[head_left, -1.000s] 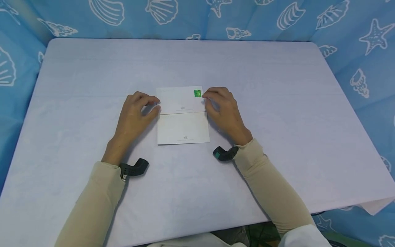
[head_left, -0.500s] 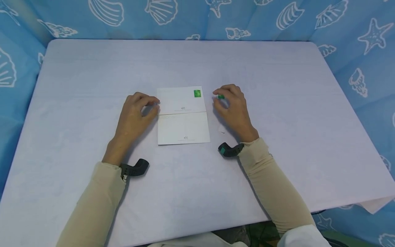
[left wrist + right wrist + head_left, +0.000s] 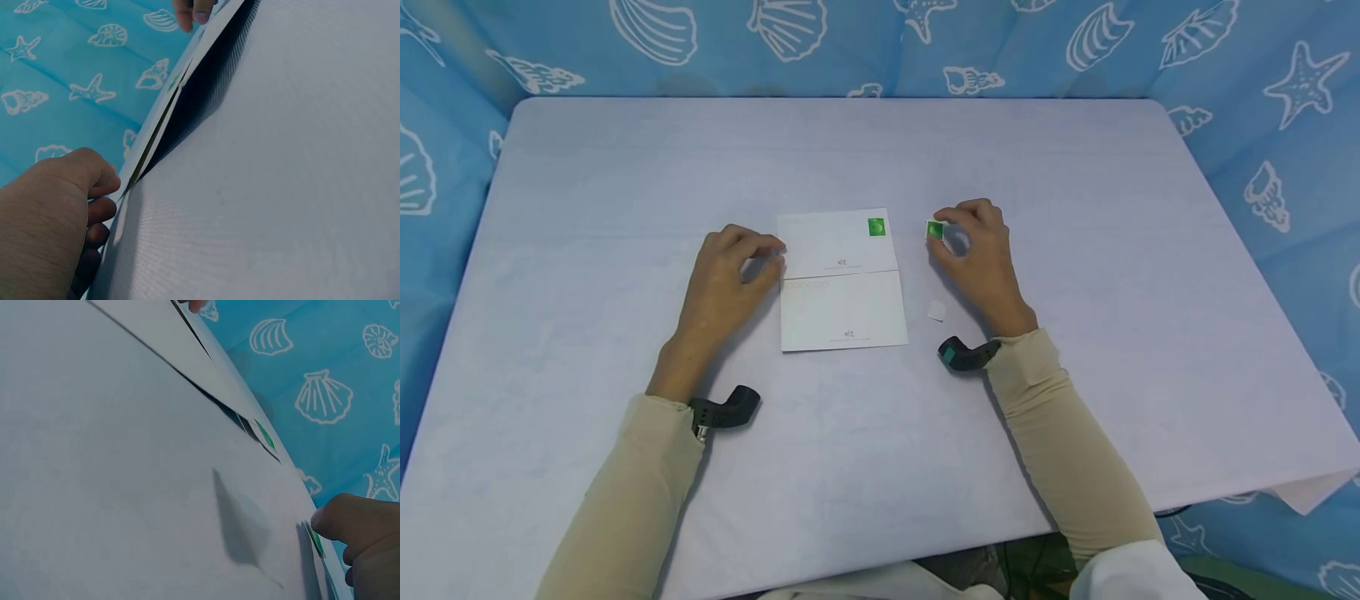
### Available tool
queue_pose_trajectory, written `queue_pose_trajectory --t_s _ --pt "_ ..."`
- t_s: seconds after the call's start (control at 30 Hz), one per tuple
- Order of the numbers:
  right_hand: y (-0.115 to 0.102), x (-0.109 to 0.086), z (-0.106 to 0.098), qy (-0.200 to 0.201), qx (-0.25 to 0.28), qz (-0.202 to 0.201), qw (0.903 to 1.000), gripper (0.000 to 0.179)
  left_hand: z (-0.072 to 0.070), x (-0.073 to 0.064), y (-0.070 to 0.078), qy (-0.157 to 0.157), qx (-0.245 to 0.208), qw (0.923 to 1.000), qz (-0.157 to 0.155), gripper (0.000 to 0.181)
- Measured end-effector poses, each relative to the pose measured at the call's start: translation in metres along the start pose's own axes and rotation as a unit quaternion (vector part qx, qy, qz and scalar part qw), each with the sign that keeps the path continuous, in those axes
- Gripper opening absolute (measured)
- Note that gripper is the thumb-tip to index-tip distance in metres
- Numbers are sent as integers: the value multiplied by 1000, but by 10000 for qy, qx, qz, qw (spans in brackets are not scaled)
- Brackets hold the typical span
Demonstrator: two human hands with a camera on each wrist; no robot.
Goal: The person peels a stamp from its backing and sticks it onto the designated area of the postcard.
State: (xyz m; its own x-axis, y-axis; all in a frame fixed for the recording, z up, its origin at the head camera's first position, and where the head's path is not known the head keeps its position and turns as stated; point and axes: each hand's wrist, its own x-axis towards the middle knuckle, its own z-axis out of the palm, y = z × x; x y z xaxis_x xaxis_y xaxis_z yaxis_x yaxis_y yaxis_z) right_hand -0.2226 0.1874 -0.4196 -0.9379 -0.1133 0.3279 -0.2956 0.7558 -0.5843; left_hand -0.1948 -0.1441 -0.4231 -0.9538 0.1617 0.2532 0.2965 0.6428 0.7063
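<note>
Right fingers [image 3: 953,215] round stamp [image 3: 935,229], farther from card [image 3: 831,237]

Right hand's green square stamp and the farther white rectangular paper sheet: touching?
Apart: head view shows white tablecloth between the held green square stamp and the farther white rectangular paper sheet.

No words or numbers are coming out legibly. Mid-frame in the head view, a small grey emblem [image 3: 842,262] is standing above a fine line of print [image 3: 842,267] near the bottom of the upper white card [image 3: 827,240], and a similar pair [image 3: 849,334] is showing on the lower white card [image 3: 842,308], both blurring beyond reading.
</note>
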Motion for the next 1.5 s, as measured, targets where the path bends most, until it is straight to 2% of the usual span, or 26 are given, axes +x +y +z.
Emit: queue_pose_trajectory --t_s 0.27,0.47,0.53,0.77,0.83,1.13,1.23,1.5 --pt "8 1 -3 -294 -141 220 9992 35 1 -1 -1 61 -40 10000 65 18" --pt "8 1 -2 -446 -168 393 9981 34 2 -1 -2 83 -8 9999 95 18" --pt "9 1 -1 -405 -132 420 9982 31 2 -1 -2 73 1 9999 82 18" --pt "11 0 -1 69 98 54 9999 15 2 -2 -2 36 55 10000 33 18" --pt "11 0 -1 115 195 63 9997 13 2 -2 -2 44 60 10000 24 18" --pt "9 0 -3 -345 145 331 9987 25 4 -1 -3 83 78 9999 96 17" --pt "9 0 -3 -212 272 310 9989 19 4 -1 -3 86 75 9999 103 17" --pt "10 1 -4 232 998 671 9925 14 3 -2 -2 152 -85 9998 115 16"
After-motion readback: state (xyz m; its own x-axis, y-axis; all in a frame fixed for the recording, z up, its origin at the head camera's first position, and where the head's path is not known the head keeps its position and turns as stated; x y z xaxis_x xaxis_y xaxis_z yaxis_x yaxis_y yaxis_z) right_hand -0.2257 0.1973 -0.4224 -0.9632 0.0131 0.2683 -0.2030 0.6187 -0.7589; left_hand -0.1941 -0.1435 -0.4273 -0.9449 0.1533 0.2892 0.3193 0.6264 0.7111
